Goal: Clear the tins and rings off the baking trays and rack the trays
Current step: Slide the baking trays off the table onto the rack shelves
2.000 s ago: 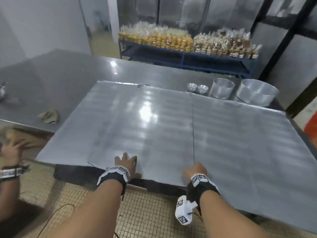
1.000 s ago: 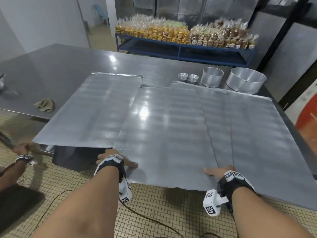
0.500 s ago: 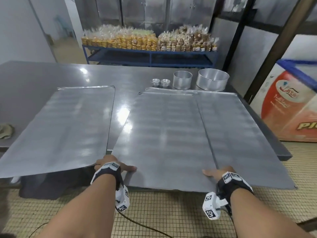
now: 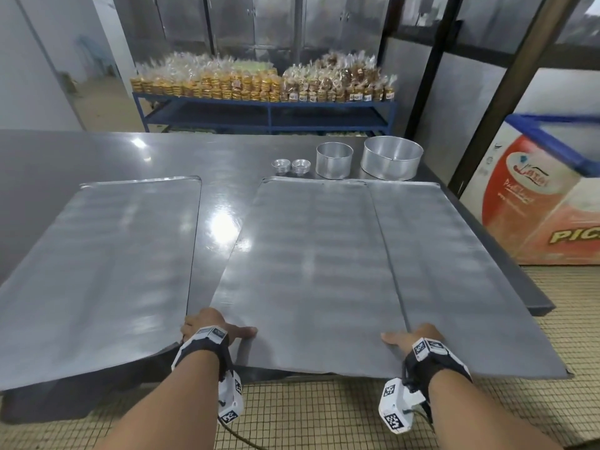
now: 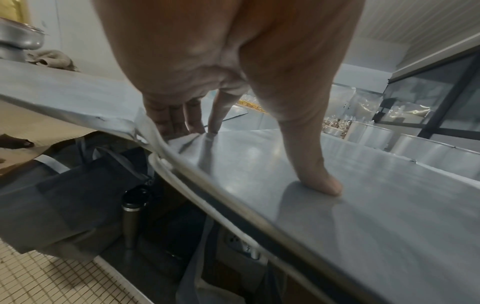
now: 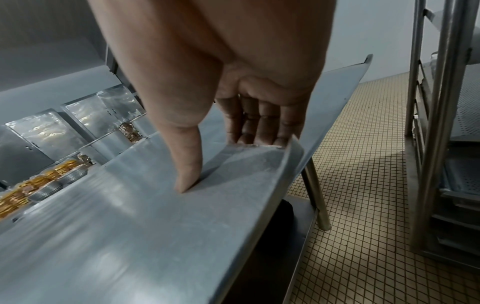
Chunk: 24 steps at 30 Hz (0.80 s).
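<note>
Both hands, left hand [image 4: 207,323] and right hand [image 4: 418,336], pinch the near short edge of the middle tray [image 4: 311,271], whose long axis runs away across the bench [image 4: 97,151] toward the frame's top.

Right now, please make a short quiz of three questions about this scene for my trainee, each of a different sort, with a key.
1. True or false: the tins stand on the middle tray.
2. Which tray do both hands hold? A. left tray B. middle tray C. right tray
3. Fill in: each thumb lies ____ the tray.

Key
1. False. The tins stand on the table, behind the trays.
2. B. The left hand and right hand grip its near edge.
3. On top of; the fingers curl over the rim.
</note>
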Each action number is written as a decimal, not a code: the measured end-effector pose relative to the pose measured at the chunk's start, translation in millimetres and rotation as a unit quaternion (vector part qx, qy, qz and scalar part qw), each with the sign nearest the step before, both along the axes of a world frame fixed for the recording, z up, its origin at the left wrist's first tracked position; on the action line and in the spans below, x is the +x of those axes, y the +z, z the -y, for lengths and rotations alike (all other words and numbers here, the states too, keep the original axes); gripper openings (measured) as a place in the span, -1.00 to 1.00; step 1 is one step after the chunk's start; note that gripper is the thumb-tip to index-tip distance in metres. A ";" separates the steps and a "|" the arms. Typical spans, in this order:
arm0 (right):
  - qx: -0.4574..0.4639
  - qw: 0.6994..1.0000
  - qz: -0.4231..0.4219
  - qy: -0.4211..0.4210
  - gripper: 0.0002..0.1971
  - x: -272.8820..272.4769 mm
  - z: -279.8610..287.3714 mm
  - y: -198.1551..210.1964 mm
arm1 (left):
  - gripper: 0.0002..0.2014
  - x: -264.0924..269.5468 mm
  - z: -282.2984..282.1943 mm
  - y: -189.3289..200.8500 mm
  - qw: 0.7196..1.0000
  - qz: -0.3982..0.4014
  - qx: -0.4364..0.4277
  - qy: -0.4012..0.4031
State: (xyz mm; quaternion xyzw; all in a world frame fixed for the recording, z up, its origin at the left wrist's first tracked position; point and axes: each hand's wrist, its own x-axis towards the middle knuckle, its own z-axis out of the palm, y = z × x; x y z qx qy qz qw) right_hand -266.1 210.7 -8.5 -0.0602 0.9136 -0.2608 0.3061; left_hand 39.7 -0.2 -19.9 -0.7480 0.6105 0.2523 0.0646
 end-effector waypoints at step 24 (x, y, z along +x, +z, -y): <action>0.058 0.996 0.051 0.037 -0.16 -15.5 -13.2 1.2 | 0.23 9.0 1.7 17.1 0.967 0.059 0.184 -0.165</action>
